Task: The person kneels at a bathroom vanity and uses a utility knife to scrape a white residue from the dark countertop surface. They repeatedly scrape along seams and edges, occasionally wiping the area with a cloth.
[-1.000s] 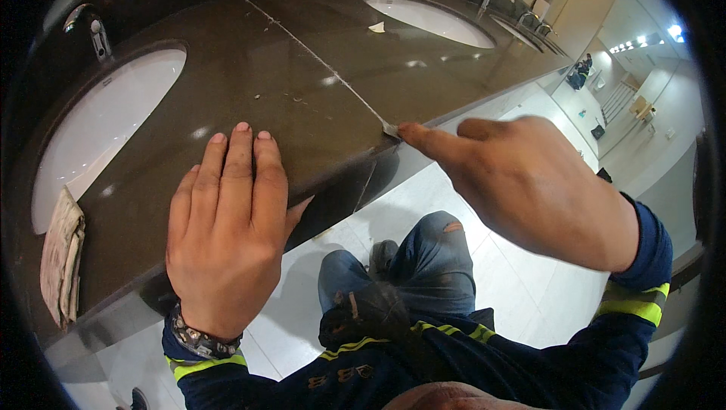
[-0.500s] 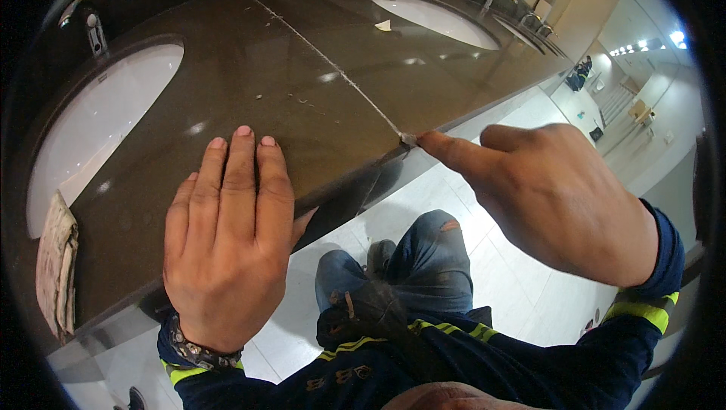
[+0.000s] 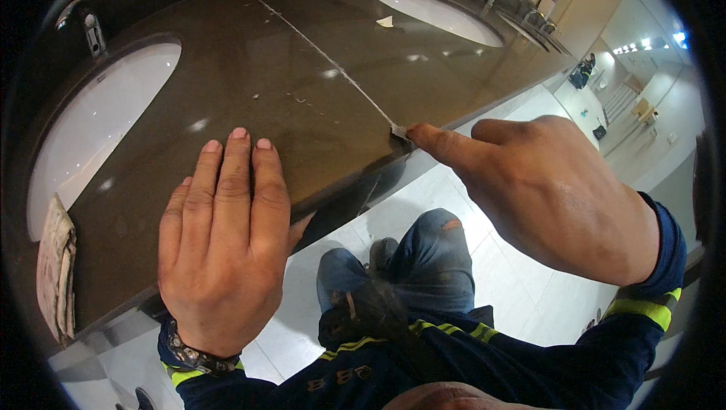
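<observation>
My left hand (image 3: 223,251) lies flat on the dark brown countertop (image 3: 249,54), fingers stretched forward and the thumb down at the front edge. It holds nothing. My right hand (image 3: 548,191) is closed, its index finger pointing left and pressing on a small, pale, blade-like piece (image 3: 398,132). That piece touches the counter at the near end of a whitish seam line (image 3: 318,51), close to the front edge. The curled fingers hide the rest of what I hold. Small crumbs (image 3: 299,98) lie left of the seam.
White sinks (image 3: 113,115) (image 3: 439,17) are set into the counter on both sides, with chrome taps (image 3: 92,32) behind. A folded, stained cloth or paper (image 3: 57,270) sits at the left front edge. A white scrap (image 3: 386,22) lies near the far sink. My knees (image 3: 435,247) are below the edge.
My right fingertip and the pale piece have shifted slightly left and away from me, from the counter's front edge onto the seam. My left hand stays flat in nearly the same spot.
</observation>
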Action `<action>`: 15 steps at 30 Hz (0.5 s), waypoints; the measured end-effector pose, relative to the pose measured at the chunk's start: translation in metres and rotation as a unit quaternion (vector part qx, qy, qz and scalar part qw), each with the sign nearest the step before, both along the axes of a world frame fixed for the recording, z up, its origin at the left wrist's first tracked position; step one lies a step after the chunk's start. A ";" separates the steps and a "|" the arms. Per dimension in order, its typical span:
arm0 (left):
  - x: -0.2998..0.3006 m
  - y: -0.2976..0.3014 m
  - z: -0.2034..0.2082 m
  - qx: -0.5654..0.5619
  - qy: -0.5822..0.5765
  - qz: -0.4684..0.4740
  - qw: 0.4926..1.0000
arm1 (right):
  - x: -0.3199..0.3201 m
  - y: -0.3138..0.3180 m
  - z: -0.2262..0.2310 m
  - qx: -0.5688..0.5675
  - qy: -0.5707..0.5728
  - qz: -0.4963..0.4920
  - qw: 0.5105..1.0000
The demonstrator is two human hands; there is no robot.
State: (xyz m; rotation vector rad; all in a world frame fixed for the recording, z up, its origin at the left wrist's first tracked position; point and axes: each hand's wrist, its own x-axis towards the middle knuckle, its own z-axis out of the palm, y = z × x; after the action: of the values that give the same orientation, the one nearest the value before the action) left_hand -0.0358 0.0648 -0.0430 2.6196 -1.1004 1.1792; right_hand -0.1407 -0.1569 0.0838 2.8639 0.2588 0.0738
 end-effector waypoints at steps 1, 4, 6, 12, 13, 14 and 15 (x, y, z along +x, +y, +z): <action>-0.001 -0.001 0.001 0.004 0.002 0.007 1.000 | -0.002 0.002 0.003 -0.001 0.011 -0.012 1.000; -0.003 -0.001 0.001 0.014 0.007 0.022 1.000 | -0.012 0.004 0.006 -0.003 0.030 -0.036 0.999; -0.001 0.001 0.000 0.012 0.003 0.021 1.000 | -0.013 0.002 0.003 -0.005 0.022 -0.038 0.999; 0.000 0.000 -0.003 -0.008 -0.002 0.004 1.000 | -0.003 -0.002 0.001 0.002 -0.001 -0.001 1.000; 0.000 0.000 -0.003 -0.007 0.001 0.006 1.000 | -0.001 -0.003 0.001 0.002 -0.006 0.007 1.000; 0.000 -0.001 -0.003 -0.006 0.003 0.007 1.000 | -0.001 -0.003 0.001 0.002 -0.007 0.010 1.000; 0.000 -0.001 -0.003 -0.004 0.005 0.010 1.000 | -0.001 -0.002 0.001 0.001 -0.005 0.008 1.000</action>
State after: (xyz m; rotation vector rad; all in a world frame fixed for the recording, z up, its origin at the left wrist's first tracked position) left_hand -0.0357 0.0635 -0.0465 2.6333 -1.0685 1.1690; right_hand -0.1417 -0.1593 0.0852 2.8621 0.2814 0.0902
